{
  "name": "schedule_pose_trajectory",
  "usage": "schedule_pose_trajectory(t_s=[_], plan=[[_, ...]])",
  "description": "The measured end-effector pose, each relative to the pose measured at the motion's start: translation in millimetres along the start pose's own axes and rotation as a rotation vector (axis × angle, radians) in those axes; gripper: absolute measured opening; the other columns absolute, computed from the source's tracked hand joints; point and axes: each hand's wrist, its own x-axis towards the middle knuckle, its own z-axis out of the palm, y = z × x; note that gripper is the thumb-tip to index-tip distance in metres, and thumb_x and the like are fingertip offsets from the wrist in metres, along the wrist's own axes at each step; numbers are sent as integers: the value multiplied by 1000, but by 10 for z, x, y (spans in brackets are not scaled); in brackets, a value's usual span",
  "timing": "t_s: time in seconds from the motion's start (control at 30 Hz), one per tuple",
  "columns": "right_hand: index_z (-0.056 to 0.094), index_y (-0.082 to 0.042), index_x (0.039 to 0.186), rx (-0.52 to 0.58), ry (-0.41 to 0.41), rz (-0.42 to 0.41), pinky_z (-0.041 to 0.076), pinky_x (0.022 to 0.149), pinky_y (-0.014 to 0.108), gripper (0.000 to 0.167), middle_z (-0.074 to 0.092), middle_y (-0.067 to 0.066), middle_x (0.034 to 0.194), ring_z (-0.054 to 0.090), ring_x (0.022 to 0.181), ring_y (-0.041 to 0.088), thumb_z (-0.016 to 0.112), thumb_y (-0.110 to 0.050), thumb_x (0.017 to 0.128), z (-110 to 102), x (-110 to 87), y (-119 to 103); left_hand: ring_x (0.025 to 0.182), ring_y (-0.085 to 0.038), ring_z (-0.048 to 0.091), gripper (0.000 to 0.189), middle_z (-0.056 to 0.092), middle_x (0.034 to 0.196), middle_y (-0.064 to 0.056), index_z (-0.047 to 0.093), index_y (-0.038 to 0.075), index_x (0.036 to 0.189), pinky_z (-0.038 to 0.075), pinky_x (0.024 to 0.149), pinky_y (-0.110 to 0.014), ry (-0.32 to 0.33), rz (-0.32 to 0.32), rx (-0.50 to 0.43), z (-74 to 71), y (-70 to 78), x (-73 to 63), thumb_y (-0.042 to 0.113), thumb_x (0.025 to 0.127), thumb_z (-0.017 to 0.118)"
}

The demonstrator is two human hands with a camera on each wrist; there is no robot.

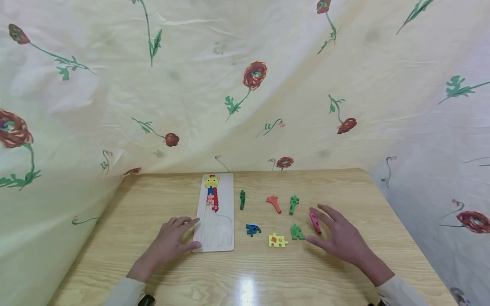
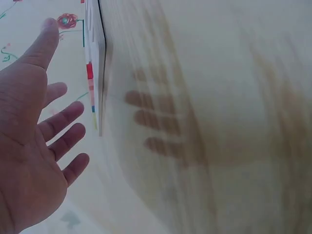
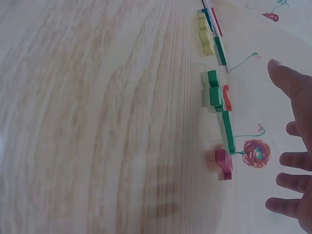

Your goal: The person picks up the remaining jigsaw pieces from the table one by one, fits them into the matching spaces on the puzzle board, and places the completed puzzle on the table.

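A pale wooden puzzle board [image 1: 226, 229] has a giraffe-shaped recess; a yellow head piece [image 1: 212, 182] and blue, pink and red neck pieces [image 1: 215, 199] lie at its upper end. At the board's lower left edge my left hand [image 1: 172, 238] has its fingers spread, thumb and fingertips near the rim; whether they touch cannot be told. My right hand [image 1: 340, 236], fingers apart, hovers by a magenta piece [image 1: 315, 222]. In the right wrist view that magenta piece [image 3: 224, 163] lies on the table, apart from the hand [image 3: 297, 146].
Loose pieces lie right of the board: dark green [image 1: 243, 199], orange [image 1: 274, 204], green [image 1: 294, 205], blue [image 1: 252, 230], yellow [image 1: 277, 240] and another green [image 1: 297, 232]. A flowered cloth [image 1: 199, 85] hangs behind and beside the wooden table [image 1: 153, 199].
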Motion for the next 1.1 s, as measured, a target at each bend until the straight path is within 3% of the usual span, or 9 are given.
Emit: schedule_pose_trajectory(t_s=[0.37,0.53,0.67,0.87,1.1], plan=[[65,-11,137,96,34,10,53,81,59,71,61,16,126,61,111,38,85,-49,80,71,16,13,125,-28,48,70,58,138,-3,61,22,143,35,102,-58,-88,-64,-135,106,-119,-26,57,84,76],[67,-8,135,105,51,-25,53,75,45,71,64,8,112,61,98,24,89,-43,77,104,29,22,126,-30,47,69,57,138,-3,63,21,141,33,102,-60,-98,-73,-150,91,-116,-37,56,84,77],[69,-7,131,142,61,-37,46,68,31,69,62,5,104,57,89,18,92,-37,74,152,43,47,126,-30,47,66,57,138,-3,63,20,141,33,101,-61,-100,-63,-163,83,-112,-38,50,85,78],[74,-9,126,237,-8,25,33,60,24,59,54,2,91,44,75,15,91,-33,75,195,82,74,126,-32,47,63,57,138,-4,64,19,141,32,100,-62,-88,-45,-178,88,-125,-37,42,85,81],[76,-11,122,270,-103,104,31,60,25,56,45,2,83,35,72,11,90,-39,76,256,120,98,125,-30,47,63,57,138,-2,64,20,141,33,99,-61,-91,-51,-165,95,-131,-26,43,85,81]])
